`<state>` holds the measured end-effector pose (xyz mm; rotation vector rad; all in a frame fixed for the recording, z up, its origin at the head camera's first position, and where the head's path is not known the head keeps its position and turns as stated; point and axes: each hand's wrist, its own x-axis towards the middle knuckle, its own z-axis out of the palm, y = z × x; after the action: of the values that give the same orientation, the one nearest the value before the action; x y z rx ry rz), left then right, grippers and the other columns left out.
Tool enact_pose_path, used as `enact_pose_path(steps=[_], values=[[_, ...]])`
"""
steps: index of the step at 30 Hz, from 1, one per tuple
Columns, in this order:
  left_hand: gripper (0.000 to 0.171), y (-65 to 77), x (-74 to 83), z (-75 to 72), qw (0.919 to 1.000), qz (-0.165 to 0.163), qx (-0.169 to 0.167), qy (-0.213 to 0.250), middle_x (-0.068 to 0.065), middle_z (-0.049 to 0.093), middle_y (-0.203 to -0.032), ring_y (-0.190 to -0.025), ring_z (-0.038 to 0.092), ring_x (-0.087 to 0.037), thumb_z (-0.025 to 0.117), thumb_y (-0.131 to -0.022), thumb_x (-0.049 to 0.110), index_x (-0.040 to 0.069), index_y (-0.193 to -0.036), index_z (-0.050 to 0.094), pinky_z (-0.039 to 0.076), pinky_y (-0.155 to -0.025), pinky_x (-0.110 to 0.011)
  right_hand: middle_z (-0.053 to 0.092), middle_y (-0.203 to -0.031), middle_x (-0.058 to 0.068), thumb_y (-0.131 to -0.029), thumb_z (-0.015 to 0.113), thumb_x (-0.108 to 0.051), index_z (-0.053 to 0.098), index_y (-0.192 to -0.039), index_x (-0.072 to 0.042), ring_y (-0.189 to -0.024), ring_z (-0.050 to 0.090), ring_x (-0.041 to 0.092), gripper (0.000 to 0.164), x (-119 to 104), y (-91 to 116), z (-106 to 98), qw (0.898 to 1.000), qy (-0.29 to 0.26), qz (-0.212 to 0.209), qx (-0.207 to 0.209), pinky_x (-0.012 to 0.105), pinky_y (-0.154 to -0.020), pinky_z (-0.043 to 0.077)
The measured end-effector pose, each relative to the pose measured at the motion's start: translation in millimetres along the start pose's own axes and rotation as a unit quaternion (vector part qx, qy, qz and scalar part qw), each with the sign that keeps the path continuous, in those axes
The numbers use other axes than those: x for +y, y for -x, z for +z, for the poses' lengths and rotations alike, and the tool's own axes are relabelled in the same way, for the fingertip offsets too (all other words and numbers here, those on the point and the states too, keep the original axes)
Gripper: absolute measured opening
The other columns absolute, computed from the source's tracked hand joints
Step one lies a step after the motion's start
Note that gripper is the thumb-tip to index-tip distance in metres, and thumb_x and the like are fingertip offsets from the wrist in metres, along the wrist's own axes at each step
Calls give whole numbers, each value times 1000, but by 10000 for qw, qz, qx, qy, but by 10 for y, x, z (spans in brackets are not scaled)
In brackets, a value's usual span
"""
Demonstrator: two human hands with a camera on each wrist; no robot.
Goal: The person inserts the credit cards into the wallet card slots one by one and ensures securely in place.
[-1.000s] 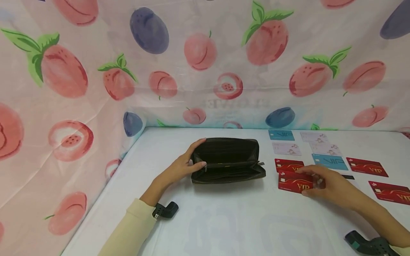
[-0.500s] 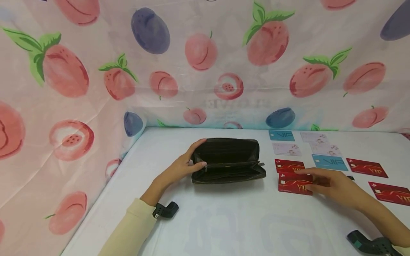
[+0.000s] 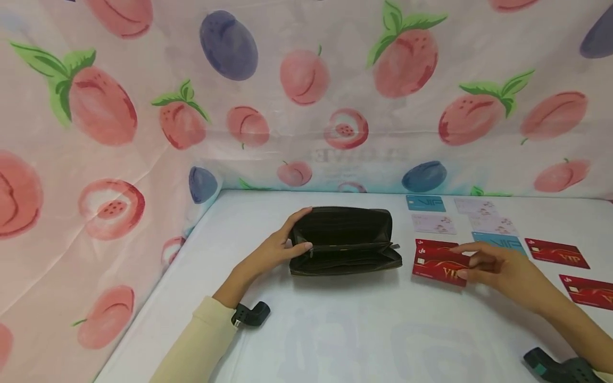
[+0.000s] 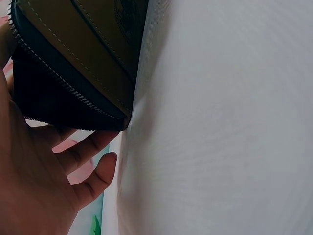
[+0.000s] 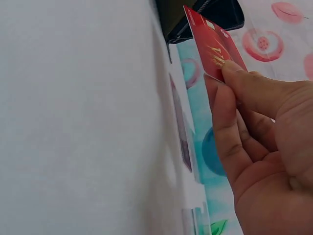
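While the left end of the wallet (image 3: 345, 247) is gripped by the left hand (image 3: 273, 250), a red card (image 3: 438, 268) is pinched between the thumb and fingers of the right hand (image 3: 507, 276). The wallet is seen unzipped and gaping near the middle of the table (image 3: 354, 308); the card is held tilted just to its right, apart from it.

Most of the left fingers are hidden behind the wallet in the head view, and the depths of its pockets are lost in shadow. Whether a second red card lies directly behind the held one cannot be told. A blue card (image 3: 498, 240) is partly covered by the right hand, and the nearer red card at far right (image 3: 586, 291) is cut off by the frame.

The table is covered in white, with faint markings at the near side. It is backed by a pink backdrop (image 3: 268, 32) printed with peaches and dark blue fruit, on which faint reversed lettering is shown.

"VIP" can be read on the far blue card (image 3: 425, 203) and in gold on the farther red card at right (image 3: 557, 252); on the held card the word is partly covered. The print on the pale cards (image 3: 433, 224) is too small to be read.
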<state>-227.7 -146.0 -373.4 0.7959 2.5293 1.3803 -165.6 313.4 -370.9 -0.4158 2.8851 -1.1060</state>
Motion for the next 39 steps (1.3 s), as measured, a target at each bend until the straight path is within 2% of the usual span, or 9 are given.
enact_pose_path(steps=[6, 9, 12, 16, 22, 26, 29, 34, 39], values=[[72, -2, 3, -6, 9999, -40, 110, -92, 15, 20, -154, -137, 28, -28, 63, -92, 38, 54, -146, 17, 28, -102, -58, 66, -95, 5, -86, 73, -31, 59, -129, -17, -84, 62, 9, 47, -116, -36, -93, 9992, -231, 200, 256, 29, -61, 52], [72, -4, -18, -1, 9995, 0, 227, -201, 9, 25, -153, -135, 33, -27, 65, -91, 36, 52, -145, 20, 31, -101, -57, 67, -95, 5, -87, 72, -31, 59, -129, -19, -84, 62, 6, 45, -196, -77, -123, 9991, -174, 92, 383, 30, -59, 52], [72, -9, -38, 7, 9988, 91, 361, -332, 2, 35, -148, -127, 43, -24, 68, -90, 34, 49, -144, 23, 35, -97, -55, 68, -96, 4, -88, 71, -30, 60, -128, -20, -85, 64, 6, 43, -293, -138, -133, 9988, -58, -114, 474, 29, -62, 53], [73, -16, -48, 12, 9976, 187, 456, -487, -3, 48, -135, -111, 52, -21, 70, -88, 31, 45, -144, 25, 40, -92, -52, 68, -94, 3, -87, 72, -29, 62, -127, -21, -85, 66, 11, 42, -430, -228, -119, 9973, 66, -388, 627, 25, -65, 51], [74, -15, -42, 7, 9966, 185, 491, -628, -2, 59, -111, -98, 56, -18, 70, -88, 31, 43, -143, 24, 44, -80, -43, 70, -93, 1, -86, 73, -31, 64, -126, -21, -94, 65, 24, 43, -587, -342, -52, 9952, 13, -435, 875, 24, -66, 50], [74, -12, -32, -4, 9969, 151, 462, -620, 0, 61, -98, -92, 57, -18, 70, -88, 31, 44, -144, 23, 43, -75, -40, 70, -92, 3, -87, 72, -33, 64, -127, -19, -98, 61, 30, 43, -666, -417, -1, 9951, -185, -422, 875, 31, -67, 51], [74, -10, -16, -13, 9975, 102, 418, -567, 0, 61, -96, -92, 57, -19, 70, -88, 32, 44, -144, 23, 43, -76, -41, 70, -92, 3, -87, 71, -35, 64, -127, -19, -97, 62, 29, 44, -727, -476, 29, 9948, -264, -425, 891, 33, -68, 51], [72, -15, -4, -23, 9981, 37, 356, -493, -2, 60, -98, -93, 57, -20, 69, -89, 34, 45, -143, 24, 42, -80, -45, 69, -88, 0, -86, 73, -35, 66, -125, -21, -90, 65, 19, 42, -833, -579, 77, 9926, -347, -572, 1013, 27, -66, 51], [71, -26, -6, -19, 9987, 33, 317, -409, -2, 59, -95, -89, 55, -20, 68, -89, 35, 46, -143, 23, 41, -77, -43, 67, -83, 0, -86, 73, -31, 66, -124, -18, -85, 66, 14, 40, -918, -661, 121, 9895, -539, -862, 1030, 25, -63, 51]])
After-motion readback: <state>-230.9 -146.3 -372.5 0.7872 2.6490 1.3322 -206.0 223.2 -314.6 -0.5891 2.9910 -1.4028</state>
